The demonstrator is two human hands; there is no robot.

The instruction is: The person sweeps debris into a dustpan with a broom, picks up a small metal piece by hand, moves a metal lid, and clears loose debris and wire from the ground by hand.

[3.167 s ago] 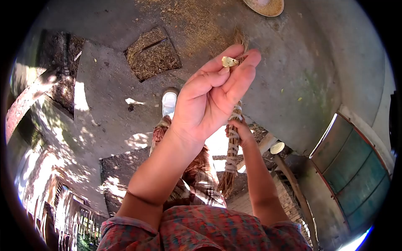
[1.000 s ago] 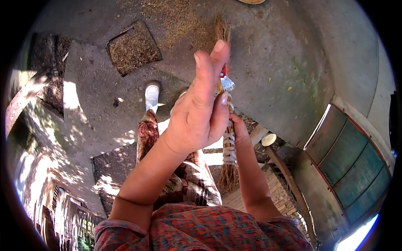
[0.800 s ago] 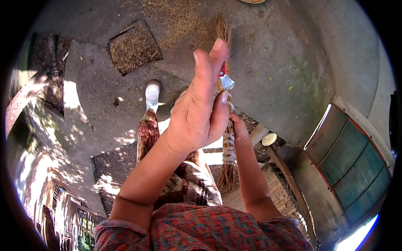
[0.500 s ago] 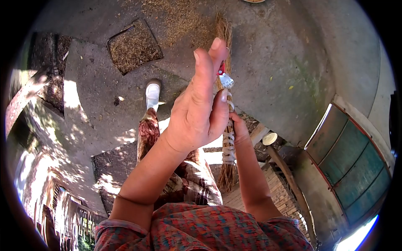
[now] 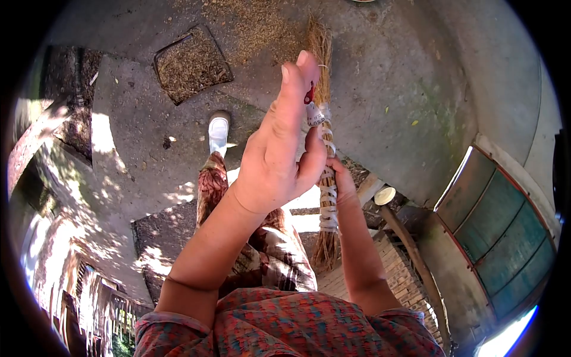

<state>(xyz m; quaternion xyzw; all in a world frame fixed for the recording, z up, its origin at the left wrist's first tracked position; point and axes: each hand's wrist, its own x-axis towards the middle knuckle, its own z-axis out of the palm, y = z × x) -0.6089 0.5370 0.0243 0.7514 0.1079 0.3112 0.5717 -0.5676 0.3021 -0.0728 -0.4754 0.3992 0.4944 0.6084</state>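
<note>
A straw broom (image 5: 328, 196) stands roughly lengthwise before me, its handle bound in crossing whitish strips. My right hand (image 5: 343, 181) is closed around the bound part, its fingers partly hidden behind the straw. Nearer the camera, my left hand (image 5: 278, 152) has its long fingers pointing away and its thumb bent toward them. Between those fingers and the broom runs a printed plastic strip (image 5: 316, 115), white with a red patch. The strip's far part meets the straw just above the wrapped section. The left hand hides exactly where it grips the strip.
A square pan (image 5: 193, 65) of brown chaff sits on the concrete, with more chaff (image 5: 256, 30) scattered beside it. My shoe (image 5: 218, 131) is below it. At right are a wooden pole (image 5: 410, 253), bricks (image 5: 395, 262) and a greenish metal panel (image 5: 499, 220).
The printed strip has turned and now lies closer against the broom. The broom has shifted slightly, and my left fingers have moved a little. My right hand keeps its hold.
</note>
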